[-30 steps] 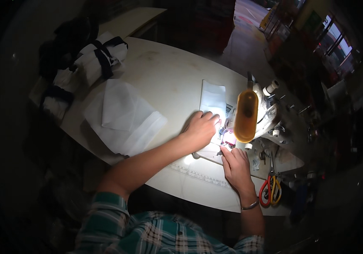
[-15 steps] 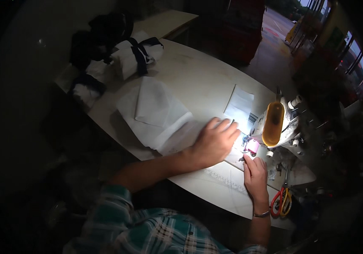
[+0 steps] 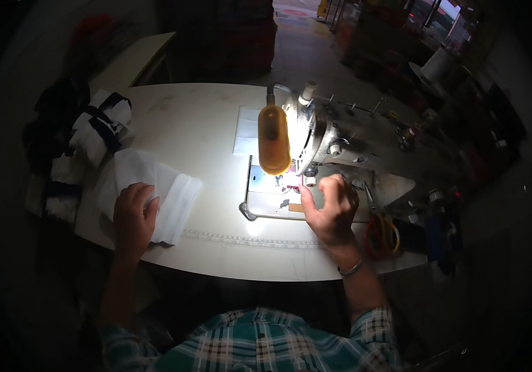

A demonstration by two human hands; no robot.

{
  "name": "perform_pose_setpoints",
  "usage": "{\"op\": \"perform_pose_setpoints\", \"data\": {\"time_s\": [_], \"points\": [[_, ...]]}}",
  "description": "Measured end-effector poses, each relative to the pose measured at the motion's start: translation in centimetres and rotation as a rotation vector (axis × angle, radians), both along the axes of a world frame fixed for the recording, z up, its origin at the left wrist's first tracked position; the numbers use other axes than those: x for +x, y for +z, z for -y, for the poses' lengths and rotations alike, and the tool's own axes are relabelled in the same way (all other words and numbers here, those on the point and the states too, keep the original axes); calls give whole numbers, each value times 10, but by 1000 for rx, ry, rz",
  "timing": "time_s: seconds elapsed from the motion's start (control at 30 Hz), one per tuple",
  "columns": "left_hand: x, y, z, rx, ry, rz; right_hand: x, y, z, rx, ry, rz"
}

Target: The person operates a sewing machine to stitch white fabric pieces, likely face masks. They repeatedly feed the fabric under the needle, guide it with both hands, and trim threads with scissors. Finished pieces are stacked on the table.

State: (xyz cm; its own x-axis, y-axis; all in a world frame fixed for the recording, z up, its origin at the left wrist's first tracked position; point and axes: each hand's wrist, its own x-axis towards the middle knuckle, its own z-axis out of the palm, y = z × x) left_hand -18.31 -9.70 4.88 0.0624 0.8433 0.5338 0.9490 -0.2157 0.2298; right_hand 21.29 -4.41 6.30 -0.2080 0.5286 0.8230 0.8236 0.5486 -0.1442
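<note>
At the left of the table lies a folded stack of thin white fabric (image 3: 176, 208). My left hand (image 3: 134, 214) is on its left part, fingers curled and closed on the cloth; the fingertips are partly hidden. A sewing machine (image 3: 334, 133) stands at centre right, its needle area brightly lit. My right hand (image 3: 334, 208) hovers at the front of the machine bed, fingers bent and thumb apart, with nothing visible in it. A small dark scrap (image 3: 284, 203) lies on the bed by the thumb.
An amber-topped lamp (image 3: 273, 139) hangs before the needle. Scissors (image 3: 382, 235) with red and yellow handles lie right of my right hand. A printed ruler (image 3: 247, 240) runs along the front edge. Dark-and-white cloth bundles (image 3: 95, 127) sit far left; a white folded piece (image 3: 246, 130) lies behind the lamp.
My left hand has gone from beside the needle to the white fabric on the left. My right hand has lifted slightly from the bed. The view has turned, shifting the machine toward the middle.
</note>
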Motion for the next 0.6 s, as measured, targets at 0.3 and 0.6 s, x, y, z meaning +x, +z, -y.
{"op": "perform_pose_setpoints", "data": {"time_s": [0.3, 0.6], "points": [[-2, 0, -1, 37, -7, -31, -5, 5, -8, 5, -96, 137], [-3, -7, -16, 41, -65, 21, -2, -5, -6, 37, -163, 88]]}}
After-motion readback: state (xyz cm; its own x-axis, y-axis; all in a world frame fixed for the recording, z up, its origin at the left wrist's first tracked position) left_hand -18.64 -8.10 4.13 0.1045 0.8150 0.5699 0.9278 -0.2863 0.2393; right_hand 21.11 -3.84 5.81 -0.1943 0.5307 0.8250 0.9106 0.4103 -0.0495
